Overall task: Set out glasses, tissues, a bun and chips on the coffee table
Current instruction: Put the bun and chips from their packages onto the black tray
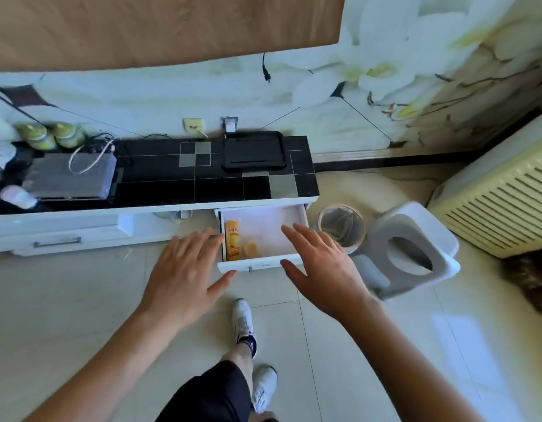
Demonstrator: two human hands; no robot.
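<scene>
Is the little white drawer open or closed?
Open. The drawer is pulled out from the cabinet, so you can see inside: a chips can lies along its left side beside a bun.

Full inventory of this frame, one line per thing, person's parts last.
drawer: 1, white, pulled open from the cabinet
chips can: 1, yellow-orange, lying along the drawer's left side
bun: 1, pale yellow, in drawer beside the can, blurred
cabinet: 1, white with black tiled top, along the wall
tray: 1, black, on cabinet top at right
bag: 1, grey with rope handle, on cabinet top at left
jars: 2, green, back left of cabinet top
bin: 1, beige rim, on floor right of drawer
stool: 1, white, right of bin
unit: 1, cream, slatted, far right
shoes: 2, white, on floor
left hand: open, left of drawer
right hand: open, over drawer's right edge
</scene>
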